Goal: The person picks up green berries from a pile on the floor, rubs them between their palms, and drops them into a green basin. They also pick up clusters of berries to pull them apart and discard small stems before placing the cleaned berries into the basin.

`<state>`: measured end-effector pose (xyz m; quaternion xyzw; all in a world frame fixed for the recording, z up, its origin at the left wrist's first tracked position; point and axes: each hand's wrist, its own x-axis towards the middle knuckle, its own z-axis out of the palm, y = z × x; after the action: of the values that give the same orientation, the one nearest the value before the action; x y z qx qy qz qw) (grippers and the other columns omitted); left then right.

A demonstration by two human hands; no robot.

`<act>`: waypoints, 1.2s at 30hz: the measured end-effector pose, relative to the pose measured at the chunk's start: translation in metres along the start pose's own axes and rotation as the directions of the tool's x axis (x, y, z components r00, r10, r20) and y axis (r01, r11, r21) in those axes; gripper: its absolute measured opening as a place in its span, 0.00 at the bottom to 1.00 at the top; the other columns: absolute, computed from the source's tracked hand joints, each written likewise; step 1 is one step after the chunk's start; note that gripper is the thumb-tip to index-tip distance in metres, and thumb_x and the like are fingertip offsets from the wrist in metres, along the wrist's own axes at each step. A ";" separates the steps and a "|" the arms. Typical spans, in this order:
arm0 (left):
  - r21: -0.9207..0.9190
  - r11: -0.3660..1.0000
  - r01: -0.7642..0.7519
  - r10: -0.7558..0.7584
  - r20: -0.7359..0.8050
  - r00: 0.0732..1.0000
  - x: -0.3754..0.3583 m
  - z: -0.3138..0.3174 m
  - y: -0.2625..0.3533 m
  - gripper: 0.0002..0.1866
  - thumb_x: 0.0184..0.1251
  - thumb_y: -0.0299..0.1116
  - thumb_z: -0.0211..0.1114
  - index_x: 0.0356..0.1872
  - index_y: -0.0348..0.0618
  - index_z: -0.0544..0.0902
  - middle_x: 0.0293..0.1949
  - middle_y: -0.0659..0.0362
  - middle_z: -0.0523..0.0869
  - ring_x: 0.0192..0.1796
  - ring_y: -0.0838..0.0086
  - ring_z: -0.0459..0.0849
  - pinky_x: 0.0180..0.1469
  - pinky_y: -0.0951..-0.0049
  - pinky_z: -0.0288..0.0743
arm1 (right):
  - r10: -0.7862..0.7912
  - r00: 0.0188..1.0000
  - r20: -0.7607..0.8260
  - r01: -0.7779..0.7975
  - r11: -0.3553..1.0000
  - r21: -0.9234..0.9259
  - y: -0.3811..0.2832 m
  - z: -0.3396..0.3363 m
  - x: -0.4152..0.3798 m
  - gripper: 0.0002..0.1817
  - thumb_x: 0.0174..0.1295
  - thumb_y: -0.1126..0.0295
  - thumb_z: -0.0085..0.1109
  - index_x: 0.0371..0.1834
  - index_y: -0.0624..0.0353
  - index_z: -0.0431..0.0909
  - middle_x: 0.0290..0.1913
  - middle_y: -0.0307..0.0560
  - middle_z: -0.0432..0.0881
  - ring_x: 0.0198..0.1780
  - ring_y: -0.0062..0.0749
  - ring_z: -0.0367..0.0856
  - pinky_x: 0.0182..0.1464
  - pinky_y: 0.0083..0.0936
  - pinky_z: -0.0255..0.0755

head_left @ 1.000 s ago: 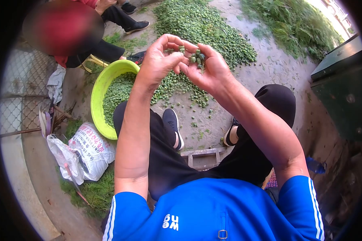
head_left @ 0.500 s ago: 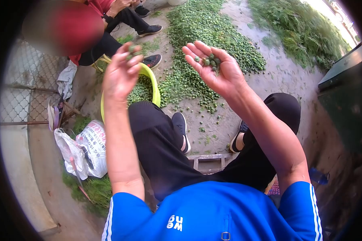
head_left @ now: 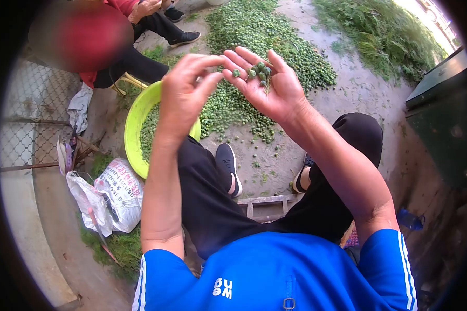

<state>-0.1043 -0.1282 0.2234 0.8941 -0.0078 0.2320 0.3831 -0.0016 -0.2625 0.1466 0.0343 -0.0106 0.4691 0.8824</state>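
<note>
My right hand [head_left: 275, 88] is turned palm up with its fingers stretched out, and it holds several small green seed cones [head_left: 259, 73] and a bit of green sprig in the palm. One more cone [head_left: 236, 73] rests by its fingertips. My left hand [head_left: 189, 90] is raised beside it, fingertips reaching to the right hand's fingers. Its thumb stands apart from the fingers, and I see nothing held there. Below and left of that hand is a yellow-green basin [head_left: 132, 140] with green cones inside, partly hidden by my forearm.
A large spread of green cones [head_left: 264, 41] covers the ground ahead. Cut green branches [head_left: 373, 36] are heaped at the upper right. Another person [head_left: 161, 26] sits at the upper left. White sacks [head_left: 120, 194] lie at left, and a dark green box [head_left: 443, 119] stands at right.
My left hand has moved right, from over the basin to my right hand's fingertips. The cones that were at its fingers no longer show there. The view has shifted slightly.
</note>
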 end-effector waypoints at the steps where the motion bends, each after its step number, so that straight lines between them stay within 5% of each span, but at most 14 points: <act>1: 0.032 0.999 -0.044 0.043 0.020 0.999 0.003 0.013 0.009 0.11 0.59 0.21 0.64 0.43 0.40 0.84 0.39 0.59 0.82 0.36 0.78 0.81 0.40 0.77 0.76 | 0.024 0.999 0.042 -0.024 1.000 0.007 -0.003 -0.006 0.001 0.31 0.76 0.52 0.28 0.68 0.68 0.58 0.68 0.64 0.62 0.67 0.50 0.64 0.68 0.44 0.62; 3: 0.061 0.994 -0.085 0.083 0.043 0.996 0.005 0.025 0.008 0.10 0.58 0.21 0.64 0.42 0.40 0.84 0.37 0.59 0.82 0.35 0.77 0.81 0.38 0.76 0.76 | 0.047 0.996 0.082 -0.048 0.999 0.015 -0.004 -0.006 0.001 0.30 0.76 0.51 0.28 0.66 0.68 0.61 0.66 0.63 0.67 0.62 0.46 0.71 0.65 0.40 0.65; 6: 0.229 0.958 -0.171 0.154 0.090 0.984 0.007 0.036 -0.008 0.09 0.60 0.20 0.64 0.42 0.36 0.84 0.39 0.63 0.81 0.36 0.81 0.81 0.37 0.80 0.74 | -0.020 0.995 -0.101 0.015 0.999 -0.049 -0.004 -0.002 0.000 0.30 0.76 0.51 0.29 0.63 0.68 0.65 0.57 0.60 0.74 0.54 0.41 0.75 0.60 0.37 0.70; 8: -0.015 1.000 0.013 -0.012 0.025 1.000 0.007 0.040 -0.011 0.10 0.58 0.19 0.64 0.42 0.36 0.83 0.39 0.62 0.81 0.35 0.81 0.81 0.38 0.80 0.75 | 0.100 0.993 0.068 -0.101 0.995 -0.001 -0.011 -0.025 0.005 0.30 0.75 0.51 0.30 0.61 0.69 0.67 0.51 0.57 0.75 0.54 0.40 0.75 0.57 0.36 0.72; 9: -0.167 0.985 0.042 -0.032 0.059 0.998 0.007 0.043 -0.022 0.14 0.58 0.19 0.63 0.46 0.37 0.83 0.42 0.61 0.80 0.38 0.82 0.81 0.41 0.81 0.75 | 0.023 0.993 -0.118 -0.037 0.993 -0.110 -0.005 -0.006 -0.001 0.30 0.75 0.52 0.31 0.58 0.70 0.69 0.48 0.54 0.75 0.54 0.39 0.75 0.58 0.36 0.72; 12: -0.125 0.992 0.002 0.016 0.145 0.989 0.008 0.046 -0.019 0.18 0.58 0.19 0.63 0.51 0.38 0.82 0.45 0.61 0.78 0.41 0.82 0.79 0.43 0.82 0.75 | -0.087 0.953 -0.291 0.041 0.986 -0.161 0.008 0.013 -0.005 0.28 0.75 0.53 0.33 0.55 0.69 0.70 0.50 0.55 0.74 0.54 0.40 0.74 0.61 0.36 0.71; 17: -0.108 0.992 -0.061 0.083 0.208 0.975 0.008 0.047 -0.018 0.22 0.57 0.20 0.62 0.55 0.44 0.81 0.45 0.61 0.77 0.39 0.83 0.76 0.42 0.82 0.73 | -0.110 0.963 -0.246 0.066 0.982 -0.178 0.011 0.002 -0.004 0.25 0.75 0.53 0.35 0.55 0.68 0.65 0.53 0.55 0.70 0.57 0.43 0.71 0.64 0.40 0.69; 20: -0.039 0.999 0.035 -0.022 0.291 0.956 0.007 0.046 -0.015 0.22 0.55 0.20 0.63 0.53 0.46 0.82 0.42 0.63 0.76 0.35 0.84 0.74 0.39 0.82 0.71 | -0.124 0.952 -0.281 0.072 0.980 -0.187 0.012 -0.007 -0.004 0.26 0.75 0.52 0.34 0.58 0.68 0.59 0.54 0.54 0.67 0.58 0.42 0.70 0.63 0.41 0.69; 22: -0.018 0.999 -0.036 0.040 0.269 0.962 0.008 0.048 -0.015 0.18 0.48 0.24 0.63 0.45 0.45 0.82 0.35 0.58 0.76 0.35 0.72 0.79 0.40 0.72 0.75 | -0.046 0.958 -0.282 0.021 0.996 -0.091 0.012 -0.009 -0.004 0.26 0.75 0.51 0.33 0.57 0.67 0.58 0.53 0.54 0.66 0.57 0.41 0.71 0.63 0.41 0.69; 35: -0.014 0.998 0.059 -0.053 0.275 0.960 0.006 0.049 -0.018 0.11 0.49 0.22 0.63 0.36 0.40 0.79 0.35 0.61 0.78 0.27 0.79 0.77 0.33 0.76 0.73 | -0.052 0.949 -0.311 -0.006 0.983 -0.184 0.009 -0.018 -0.003 0.31 0.75 0.47 0.26 0.54 0.67 0.65 0.51 0.56 0.69 0.53 0.39 0.73 0.59 0.36 0.73; 36: -0.170 0.978 0.122 -0.075 0.260 0.963 0.006 0.050 -0.023 0.10 0.52 0.22 0.63 0.37 0.40 0.79 0.37 0.61 0.79 0.28 0.80 0.77 0.33 0.77 0.74 | 0.064 0.980 -0.191 -0.077 0.995 -0.062 0.005 -0.022 -0.002 0.32 0.75 0.46 0.25 0.57 0.68 0.65 0.52 0.56 0.69 0.51 0.39 0.74 0.56 0.33 0.75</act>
<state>-0.0737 -0.1456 0.1802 0.8763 -0.0334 0.0952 0.4710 -0.0070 -0.2599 0.1244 -0.0413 0.0556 0.5005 0.8629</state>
